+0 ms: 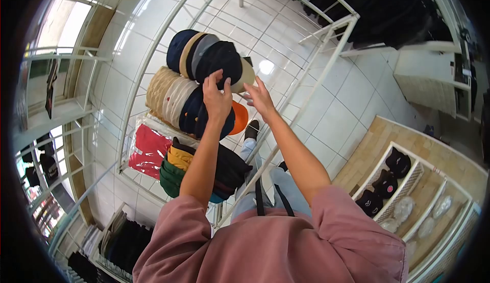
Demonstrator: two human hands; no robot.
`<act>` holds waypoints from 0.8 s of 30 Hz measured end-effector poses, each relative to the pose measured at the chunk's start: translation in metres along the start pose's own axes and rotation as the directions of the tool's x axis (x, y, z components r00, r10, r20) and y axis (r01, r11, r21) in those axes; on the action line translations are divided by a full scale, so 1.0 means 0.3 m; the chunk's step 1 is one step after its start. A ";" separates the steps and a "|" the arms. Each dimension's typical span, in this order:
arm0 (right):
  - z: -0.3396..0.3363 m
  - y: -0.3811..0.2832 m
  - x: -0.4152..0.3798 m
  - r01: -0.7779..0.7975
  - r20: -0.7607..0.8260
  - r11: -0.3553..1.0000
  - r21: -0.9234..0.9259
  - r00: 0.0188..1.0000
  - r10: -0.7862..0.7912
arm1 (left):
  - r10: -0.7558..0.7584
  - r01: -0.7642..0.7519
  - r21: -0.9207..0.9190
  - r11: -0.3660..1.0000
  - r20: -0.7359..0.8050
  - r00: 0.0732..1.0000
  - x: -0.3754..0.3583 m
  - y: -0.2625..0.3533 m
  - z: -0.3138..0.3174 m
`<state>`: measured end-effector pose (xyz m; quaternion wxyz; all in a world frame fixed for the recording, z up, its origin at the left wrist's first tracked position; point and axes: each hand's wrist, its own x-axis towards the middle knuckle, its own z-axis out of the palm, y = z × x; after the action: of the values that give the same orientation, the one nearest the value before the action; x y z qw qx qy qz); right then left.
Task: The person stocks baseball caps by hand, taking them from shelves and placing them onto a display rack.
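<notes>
A black cap with a beige brim (pixel 219 61) is at the front end of a nested row of caps in navy, beige and grey. My left hand (pixel 218 99) rests its fingertips on the lower side of this cap's crown, fingers apart. My right hand (pixel 259 99) is at the brim's lower edge, its fingers spread and touching or nearly touching it. Beside the left wrist runs a second row of caps, with cream caps (pixel 166 91), navy caps (pixel 191 112) and an orange brim (pixel 239 118). Parts of this row are hidden behind my left forearm.
White metal rack rails (pixel 326 81) surround the caps. Near me on the rack lie a red garment in plastic (pixel 148 152) and green, yellow and black caps (pixel 173 170). To the right, a divided shelf (pixel 408 186) holds black caps. Dark clothes (pixel 377 15) hang at the back.
</notes>
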<state>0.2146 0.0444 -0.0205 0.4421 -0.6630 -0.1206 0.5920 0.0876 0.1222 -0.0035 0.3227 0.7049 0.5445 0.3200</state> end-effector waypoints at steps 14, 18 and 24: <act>-0.809 0.409 -0.885 0.217 -0.620 0.851 0.478 0.770 0.152 | 0.233 -0.014 -0.296 0.955 0.722 0.651 -0.744 0.601 0.392; -0.936 0.563 -1.150 0.357 -0.731 0.759 0.544 0.646 0.221 | 0.339 -0.133 -0.313 0.941 0.841 0.422 -0.949 0.768 0.492; -1.049 0.779 -1.443 0.518 -0.784 0.599 0.611 0.499 0.368 | 0.451 -0.224 -0.416 0.881 0.882 0.136 -1.246 0.975 0.638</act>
<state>0.2933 -0.5265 0.0740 0.7131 -0.5844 0.3607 0.1410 0.3298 -0.3205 0.0819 0.5702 0.8180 0.0197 -0.0730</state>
